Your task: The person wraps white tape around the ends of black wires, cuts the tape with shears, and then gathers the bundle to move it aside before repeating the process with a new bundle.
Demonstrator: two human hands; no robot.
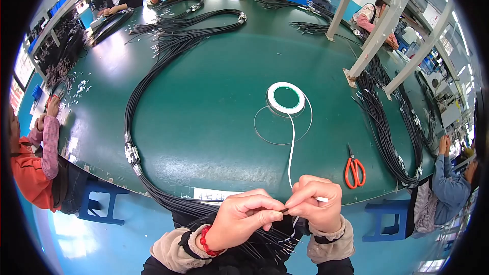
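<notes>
1. Long bundle of thin black wires (133,137) curves across the green desk (204,102), left of the tape roll.
2. Left hand (239,219) pinches wire ends.
3. Right hand (318,203) pinches white tape strip (291,147).
4. White tape roll (286,97) lies mid-desk.
5. Orange-handled scissors (354,169) lie right of the roll.

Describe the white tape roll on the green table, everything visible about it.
The white tape roll lies flat on the green table, a thin ring with an open centre showing the table through it. A narrow white strip runs off its near edge to the right hand, which pinches it. A clear thin loop lies around the roll.
</notes>
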